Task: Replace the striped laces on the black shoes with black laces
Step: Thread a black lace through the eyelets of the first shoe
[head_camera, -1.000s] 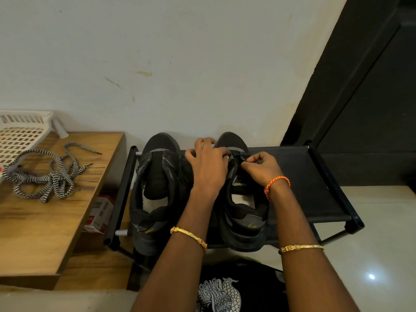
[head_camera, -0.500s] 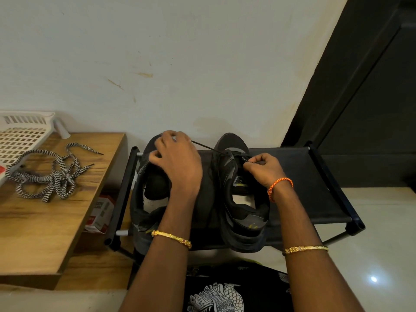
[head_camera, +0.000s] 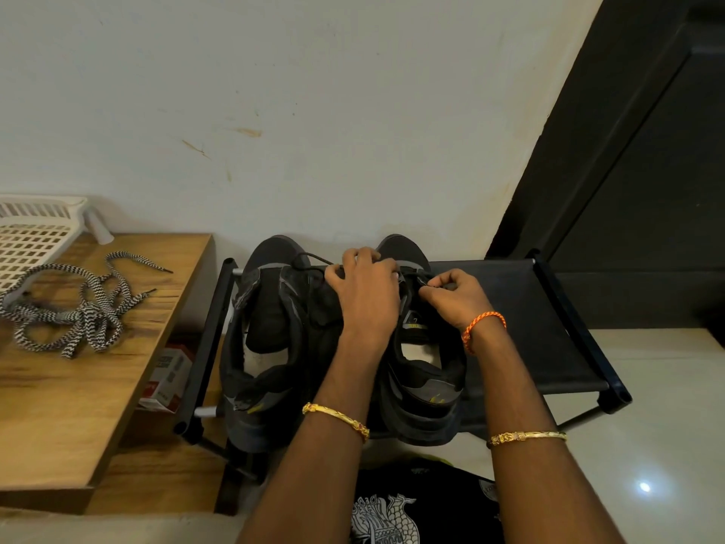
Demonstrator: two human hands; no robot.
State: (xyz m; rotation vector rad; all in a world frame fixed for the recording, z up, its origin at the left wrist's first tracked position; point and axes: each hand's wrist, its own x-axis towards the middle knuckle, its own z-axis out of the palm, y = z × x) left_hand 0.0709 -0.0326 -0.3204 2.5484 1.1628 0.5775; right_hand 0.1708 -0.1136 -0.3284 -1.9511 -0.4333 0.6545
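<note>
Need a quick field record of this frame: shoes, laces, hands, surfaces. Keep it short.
task stage: black lace going into the right shoe, lacing not finished
right shoe: on the black rack, toe to the wall
left shoe: beside it on the rack, no lace threaded that shows
black lace: runs from the left hand across the left shoe
left hand: grips the lace at the right shoe's toe end
right hand: pinches the lace there
striped laces: loose pile on the wooden table
white basket: far left on the table
</note>
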